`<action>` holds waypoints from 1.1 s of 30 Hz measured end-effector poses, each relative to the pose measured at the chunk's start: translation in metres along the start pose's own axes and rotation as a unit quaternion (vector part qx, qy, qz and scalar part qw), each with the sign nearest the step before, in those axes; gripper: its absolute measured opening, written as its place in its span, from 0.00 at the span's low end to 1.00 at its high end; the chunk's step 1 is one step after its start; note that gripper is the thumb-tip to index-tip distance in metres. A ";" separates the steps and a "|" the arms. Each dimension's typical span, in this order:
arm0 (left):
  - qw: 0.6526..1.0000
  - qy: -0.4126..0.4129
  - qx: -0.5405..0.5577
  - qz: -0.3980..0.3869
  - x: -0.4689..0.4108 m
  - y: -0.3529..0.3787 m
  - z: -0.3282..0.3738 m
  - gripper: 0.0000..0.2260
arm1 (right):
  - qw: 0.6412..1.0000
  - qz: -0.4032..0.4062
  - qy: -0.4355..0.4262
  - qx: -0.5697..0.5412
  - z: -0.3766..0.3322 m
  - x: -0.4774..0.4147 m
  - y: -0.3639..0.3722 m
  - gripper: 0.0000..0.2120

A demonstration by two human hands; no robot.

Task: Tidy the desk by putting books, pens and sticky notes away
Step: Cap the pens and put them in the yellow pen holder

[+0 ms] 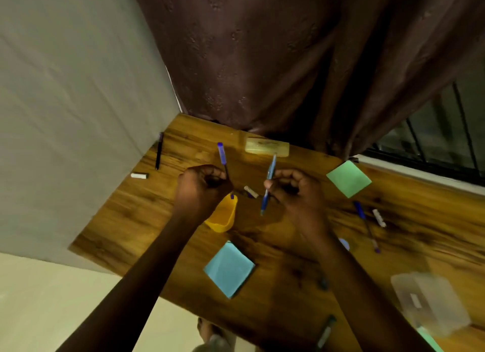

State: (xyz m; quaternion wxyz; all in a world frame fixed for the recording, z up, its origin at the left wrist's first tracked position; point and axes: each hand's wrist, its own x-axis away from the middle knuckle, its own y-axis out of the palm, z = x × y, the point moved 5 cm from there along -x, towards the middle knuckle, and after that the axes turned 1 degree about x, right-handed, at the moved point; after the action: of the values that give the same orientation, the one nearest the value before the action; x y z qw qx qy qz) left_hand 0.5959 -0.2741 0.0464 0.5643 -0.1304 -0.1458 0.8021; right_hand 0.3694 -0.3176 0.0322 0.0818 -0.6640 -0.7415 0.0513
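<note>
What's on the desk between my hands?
Head view: a small white item lies between the left hand gripping a purple pen and the right hand gripping a blue pen.

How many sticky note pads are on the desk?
2 for certain: a green pad far right by the window, a blue pad near the front edge. A green corner at bottom right may be a third.

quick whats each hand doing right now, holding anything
left hand: fingers curled round a purple-capped pen
right hand: grips a blue pen
</note>
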 end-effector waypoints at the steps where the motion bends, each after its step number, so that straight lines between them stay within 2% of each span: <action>1: 1.000 0.009 -0.009 -0.010 0.003 -0.009 -0.007 0.03 | 1.000 -0.002 -0.013 0.009 -0.004 -0.003 0.013 0.12; 4: 0.998 0.024 -0.059 -0.015 0.010 -0.030 -0.031 0.05 | 0.996 -0.015 -0.055 0.072 -0.012 -0.009 0.054 0.10; 8: 0.995 -0.023 -0.094 -0.004 0.014 -0.039 -0.059 0.09 | 0.970 -0.068 -0.126 0.197 -0.012 -0.007 0.099 0.09; 11: 0.993 -0.045 -0.111 -0.023 0.012 -0.038 -0.069 0.05 | 0.944 -0.095 -0.148 0.278 -0.006 -0.005 0.120 0.12; 14: 0.991 -0.045 -0.123 -0.033 0.008 -0.039 -0.074 0.07 | 0.924 -0.110 -0.156 0.331 -0.004 -0.004 0.133 0.16; 19: 0.993 -0.041 -0.101 -0.046 0.005 -0.042 -0.078 0.08 | 0.919 -0.116 -0.142 0.350 -0.001 -0.004 0.142 0.19; 23: 0.993 -0.054 -0.093 -0.051 0.007 -0.041 -0.084 0.04 | 0.925 -0.112 -0.131 0.340 0.000 -0.005 0.145 0.19; 30: 0.996 -0.042 -0.063 -0.042 0.005 -0.043 -0.083 0.07 | 0.931 -0.105 -0.123 0.328 0.000 -0.002 0.144 0.18; 33: 0.996 -0.047 -0.053 -0.055 0.005 -0.046 -0.084 0.08 | 0.939 -0.105 -0.111 0.309 -0.001 -0.003 0.137 0.13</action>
State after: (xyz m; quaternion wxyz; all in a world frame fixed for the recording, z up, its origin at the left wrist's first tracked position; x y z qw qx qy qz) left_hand 0.6661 -0.2469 -0.0140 0.5922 -0.1141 -0.2208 0.7665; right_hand 0.5038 -0.3048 0.0078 0.2051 -0.5144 -0.7588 0.3429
